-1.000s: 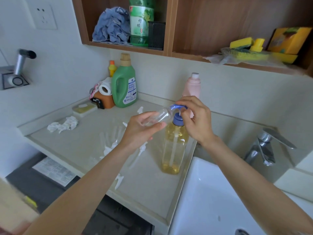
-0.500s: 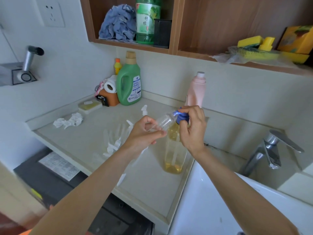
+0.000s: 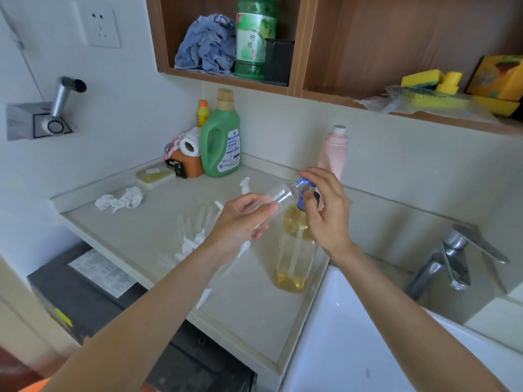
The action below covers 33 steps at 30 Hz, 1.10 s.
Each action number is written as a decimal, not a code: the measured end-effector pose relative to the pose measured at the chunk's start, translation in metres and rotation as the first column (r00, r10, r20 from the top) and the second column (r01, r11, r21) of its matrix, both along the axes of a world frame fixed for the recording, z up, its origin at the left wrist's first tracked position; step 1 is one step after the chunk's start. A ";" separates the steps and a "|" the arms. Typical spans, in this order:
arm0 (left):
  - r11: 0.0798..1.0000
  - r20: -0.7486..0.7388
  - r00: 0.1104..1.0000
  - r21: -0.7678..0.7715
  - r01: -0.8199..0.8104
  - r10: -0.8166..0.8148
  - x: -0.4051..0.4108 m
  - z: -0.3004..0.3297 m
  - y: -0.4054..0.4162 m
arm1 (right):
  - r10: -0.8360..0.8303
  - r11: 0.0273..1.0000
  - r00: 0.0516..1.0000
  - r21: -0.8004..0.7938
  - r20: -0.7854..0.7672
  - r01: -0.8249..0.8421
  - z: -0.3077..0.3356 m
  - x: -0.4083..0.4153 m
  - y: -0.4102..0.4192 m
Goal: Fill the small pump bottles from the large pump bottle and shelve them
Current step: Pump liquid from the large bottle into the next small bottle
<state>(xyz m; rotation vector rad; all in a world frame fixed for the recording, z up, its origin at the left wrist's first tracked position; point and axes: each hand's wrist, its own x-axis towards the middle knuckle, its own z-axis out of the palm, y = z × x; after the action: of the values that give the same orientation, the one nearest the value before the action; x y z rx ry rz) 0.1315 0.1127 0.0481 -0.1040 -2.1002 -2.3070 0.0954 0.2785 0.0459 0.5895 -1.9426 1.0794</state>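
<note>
Fingers [image 3: 249, 205] of the left hand [image 3: 240, 222] curl around a small clear bottle [image 3: 278, 195], holding it tilted with its open neck raised against the blue spout of the large pump bottle [image 3: 295, 250]. Above that pump, the right hand [image 3: 325, 213] has its fingers [image 3: 317, 176] loosely bent over the blue pump head [image 3: 304, 190], the index tip at the spout; whether they press or only touch it cannot be told. The large pump bottle stands upright on the bench [image 3: 249, 306], about 1 third full of amber liquid, near the bench edge that meets the white sink [image 3: 353, 335]. To the left of the large pump bottle, several clear small bottles and white pump tops [image 3: 195, 239] lie scattered on the bench. Just behind it stands a pink bottle [image 3: 332, 154]. Farther back and left of it, a green detergent jug [image 3: 222, 145] stands in the corner beside a paper roll [image 3: 189, 145], with a crumpled tissue [image 3: 120, 200] lying nearer the wall. Above it, a wooden shelf [image 3: 226, 80] holds a blue cloth [image 3: 205, 46] and a green bottle [image 3: 254, 38]. To its right, a chrome tap [image 3: 452, 256] stands over the sink.
</note>
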 end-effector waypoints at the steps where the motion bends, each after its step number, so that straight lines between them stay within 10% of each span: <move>1: 1.000 -0.003 1.000 0.005 0.010 -0.010 0.000 -0.001 0.000 | 0.016 1.000 1.000 -0.023 -0.015 -0.016 -0.005 0.001 -0.002; 33: 0.996 0.041 0.996 0.046 0.071 -0.073 -0.012 -0.006 -0.001 | -0.072 0.990 0.994 -0.126 -0.087 0.061 -0.013 -0.007 -0.013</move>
<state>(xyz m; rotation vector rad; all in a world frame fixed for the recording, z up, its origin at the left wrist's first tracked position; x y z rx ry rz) 0.1199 0.1120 0.0426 -0.1335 -2.0970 -2.4165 0.0881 0.2658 0.0329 0.4948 -1.7905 1.1023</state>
